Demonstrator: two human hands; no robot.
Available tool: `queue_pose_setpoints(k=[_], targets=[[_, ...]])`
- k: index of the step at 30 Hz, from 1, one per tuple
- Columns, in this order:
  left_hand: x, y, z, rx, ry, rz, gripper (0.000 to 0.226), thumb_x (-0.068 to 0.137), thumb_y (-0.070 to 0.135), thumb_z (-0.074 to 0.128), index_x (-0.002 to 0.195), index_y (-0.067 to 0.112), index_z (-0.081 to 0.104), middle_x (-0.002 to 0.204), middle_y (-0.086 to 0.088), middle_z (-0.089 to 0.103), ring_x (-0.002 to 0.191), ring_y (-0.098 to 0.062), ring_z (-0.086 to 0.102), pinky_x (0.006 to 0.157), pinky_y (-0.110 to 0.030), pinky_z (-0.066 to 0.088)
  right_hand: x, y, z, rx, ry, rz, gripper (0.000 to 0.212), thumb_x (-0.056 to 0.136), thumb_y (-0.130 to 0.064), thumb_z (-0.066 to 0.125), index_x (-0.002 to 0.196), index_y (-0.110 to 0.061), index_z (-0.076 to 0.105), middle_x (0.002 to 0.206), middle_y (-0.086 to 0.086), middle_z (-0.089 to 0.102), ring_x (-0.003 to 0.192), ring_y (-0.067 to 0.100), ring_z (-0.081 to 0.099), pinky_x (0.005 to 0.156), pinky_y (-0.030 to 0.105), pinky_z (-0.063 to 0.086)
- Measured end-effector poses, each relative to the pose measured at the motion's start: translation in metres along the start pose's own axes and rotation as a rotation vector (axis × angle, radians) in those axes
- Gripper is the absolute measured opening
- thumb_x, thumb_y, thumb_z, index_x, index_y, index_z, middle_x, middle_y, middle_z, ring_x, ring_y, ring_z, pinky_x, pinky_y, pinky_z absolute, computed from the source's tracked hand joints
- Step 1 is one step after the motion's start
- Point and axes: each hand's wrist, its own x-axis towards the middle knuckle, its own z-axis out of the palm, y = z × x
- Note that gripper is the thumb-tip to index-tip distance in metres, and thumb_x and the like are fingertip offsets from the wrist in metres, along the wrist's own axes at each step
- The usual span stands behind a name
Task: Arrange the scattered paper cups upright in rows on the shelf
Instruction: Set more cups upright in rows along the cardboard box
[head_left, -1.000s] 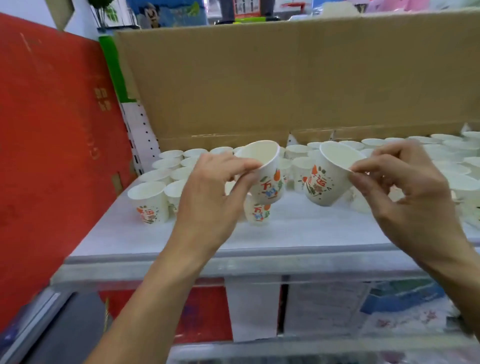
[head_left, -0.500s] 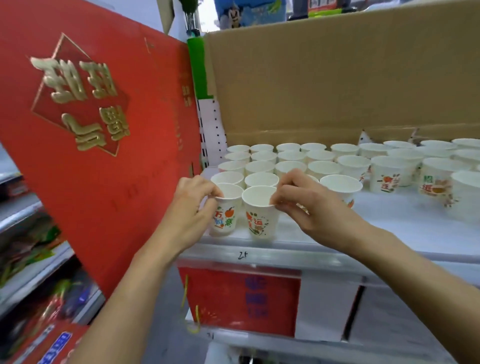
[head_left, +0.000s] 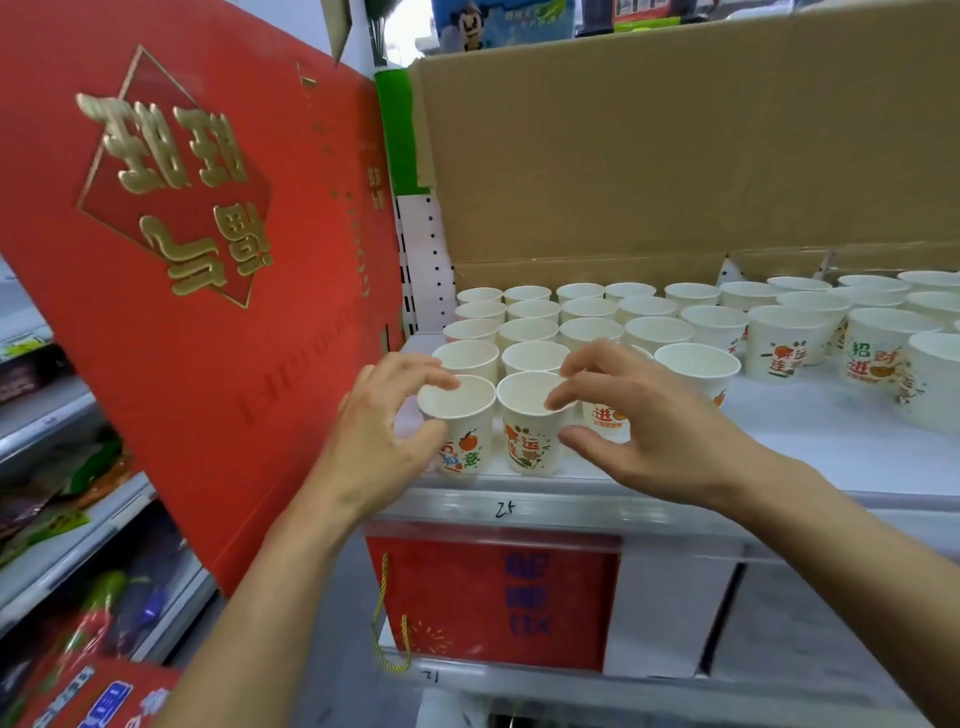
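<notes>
Two white printed paper cups (head_left: 527, 447) stand upright side by side at the front edge of the white shelf (head_left: 805, 462), mid-frame, before rows of matching cups (head_left: 587, 312). The left hand (head_left: 379, 436) curls thumb and forefinger round the left-hand cup (head_left: 462, 441). The right hand (head_left: 654, 431), fingers loosely spread, reaches the right-hand cup (head_left: 530, 415); I cannot tell whether it grips.

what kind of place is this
Probably a shop aisle: a metal display shelf with a hand-marked front edge, packaged goods on neighbouring shelves at left, and a red gift bag stocked beneath the paper cups.
</notes>
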Motion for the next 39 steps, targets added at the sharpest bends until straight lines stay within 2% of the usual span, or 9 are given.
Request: queue_pose_setpoints(k=[2,4,7,13,17,30,33,36,39], targets=[[0.0,0.003,0.001,0.002,0.005,0.004,0.042,0.07,0.043,0.054,0.111,0.036,0.06,0.125,0.021,0.049,0.114,-0.005,0.043,0.091,-0.027,0.038,0.001,-0.006,0.0,-0.031,0.029,0.016,0.037,0.08,-0.055,0.051,0.104,-0.032,0.066,0.112,-0.013,0.053,0.1,0.011,0.05,0.078,0.038,0.047],[0.001,0.006,0.002,-0.039,-0.002,0.004,0.048,0.071,0.048,0.064,0.116,0.034,0.058,0.125,0.021,0.048,0.117,0.001,0.043,0.093,-0.015,0.035,0.003,-0.01,0.003,-0.024,0.033,0.041,0.04,0.079,-0.06,0.051,0.105,-0.033,0.066,0.116,-0.014,0.052,0.101,0.008,0.048,0.078,0.035,0.046],[0.003,0.007,0.006,-0.07,-0.005,0.0,0.048,0.075,0.037,0.078,0.118,0.031,0.057,0.121,0.018,0.053,0.111,0.014,0.044,0.086,0.001,0.03,0.004,-0.009,0.009,0.006,0.017,0.049,0.021,0.086,-0.048,0.061,0.097,-0.031,0.068,0.119,-0.011,0.053,0.104,0.008,0.049,0.075,0.038,0.05],[0.005,0.003,0.008,-0.07,-0.005,-0.004,0.047,0.077,0.024,0.077,0.12,0.028,0.059,0.119,0.016,0.056,0.11,0.012,0.046,0.086,0.001,0.03,0.002,-0.005,0.009,0.032,-0.007,0.04,0.007,0.09,-0.029,0.063,0.091,-0.027,0.069,0.117,-0.008,0.055,0.105,0.013,0.051,0.077,0.038,0.052],[0.004,0.002,0.009,-0.073,-0.005,-0.009,0.046,0.078,0.022,0.076,0.119,0.031,0.057,0.118,0.017,0.055,0.109,0.013,0.046,0.084,0.002,0.03,0.002,-0.004,0.007,0.028,-0.037,0.04,0.008,0.091,-0.028,0.061,0.095,-0.028,0.069,0.12,-0.009,0.055,0.105,0.01,0.05,0.078,0.032,0.049],[0.002,0.0,0.015,-0.065,0.007,-0.039,0.054,0.074,0.024,0.08,0.122,0.026,0.057,0.121,0.015,0.055,0.112,0.011,0.046,0.088,-0.001,0.031,0.002,0.001,0.007,0.038,-0.05,0.022,0.013,0.09,-0.026,0.06,0.101,-0.028,0.067,0.124,-0.011,0.053,0.11,0.009,0.048,0.082,0.035,0.049],[0.0,0.001,0.014,-0.038,0.003,-0.029,0.059,0.071,0.038,0.081,0.124,0.029,0.055,0.123,0.016,0.053,0.115,0.003,0.046,0.096,-0.011,0.034,-0.001,0.001,0.007,0.032,-0.028,-0.001,0.022,0.089,-0.032,0.061,0.111,-0.03,0.064,0.124,-0.011,0.053,0.11,0.009,0.048,0.08,0.034,0.05],[0.0,0.011,0.013,0.029,0.064,0.038,0.066,0.069,0.06,0.064,0.127,0.032,0.052,0.129,0.02,0.046,0.123,0.0,0.036,0.099,-0.002,0.02,-0.005,0.001,0.004,-0.001,0.014,-0.016,0.036,0.088,-0.044,0.058,0.123,-0.032,0.058,0.127,-0.011,0.052,0.113,0.012,0.049,0.082,0.035,0.05],[0.01,0.036,0.016,0.021,0.165,0.13,0.062,0.076,0.06,0.056,0.13,0.029,0.051,0.131,0.018,0.044,0.125,-0.001,0.034,0.101,-0.002,0.018,-0.017,0.007,-0.007,-0.049,0.085,0.015,0.044,0.09,-0.051,0.051,0.13,-0.032,0.053,0.133,-0.009,0.05,0.12,0.012,0.048,0.088,0.035,0.049]])
